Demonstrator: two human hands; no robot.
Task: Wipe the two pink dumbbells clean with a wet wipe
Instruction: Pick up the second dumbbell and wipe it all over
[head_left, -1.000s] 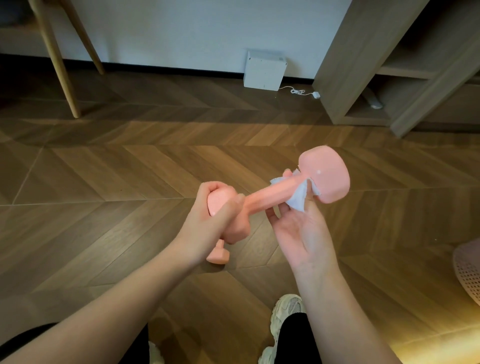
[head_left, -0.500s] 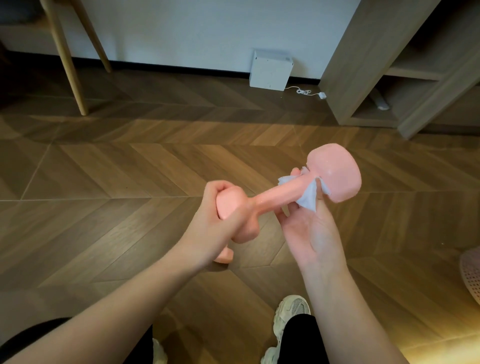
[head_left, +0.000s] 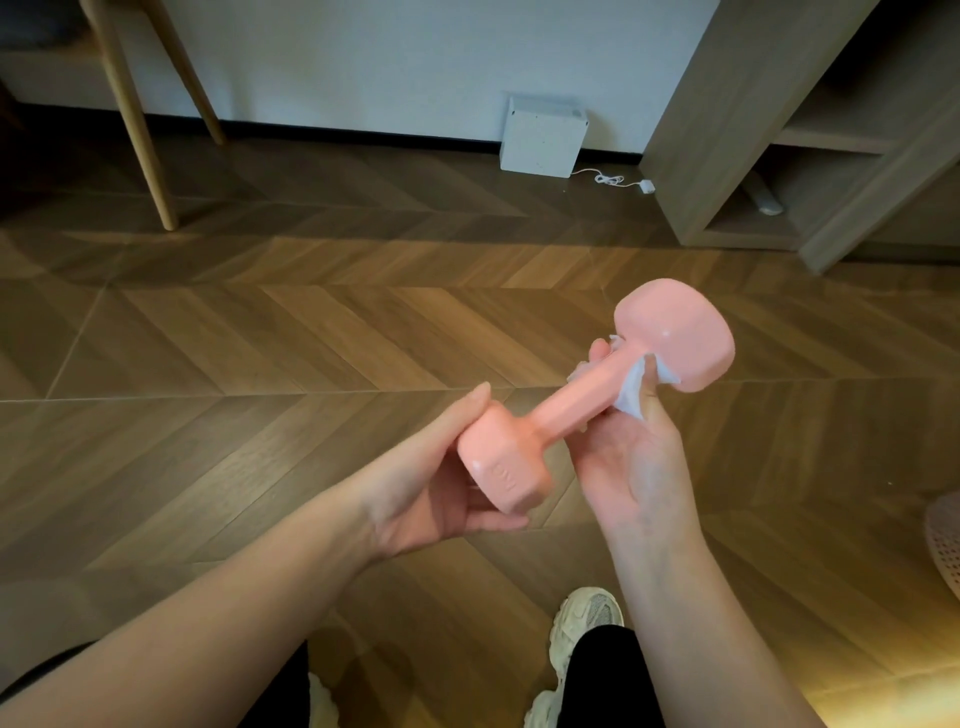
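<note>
Nearest the camera, two bare forearms reach forward above black trouser legs and a pale chunky sneaker (head_left: 587, 631) planted on the wooden herringbone floor (head_left: 260, 338). The left hand (head_left: 431, 483) cradles the near head of a pink dumbbell (head_left: 566, 410), palm turned inward, with the fingers curled beneath the head and the thumb lying along its upper edge, so the grip is a loose cupping hold rather than a tight fist. The dumbbell is held in the air between both hands, slanting up and away to the right, its far head higher than its near one. The right hand (head_left: 631, 462) is wrapped around the far part of the shaft just below that upper head, pressing a white wet wipe (head_left: 634, 392) against the bar; the thumb sits on the wipe at the near side and fingertips show past the bar on the far side. A second dumbbell cannot be made out here. At the right edge lies part of a pink perforated object (head_left: 945, 545). Farther back stand slanted wooden furniture legs (head_left: 135, 130) at the left, a white box (head_left: 543, 135) with a cable against the wall, and a wooden shelf unit (head_left: 737, 119) at the right.
</note>
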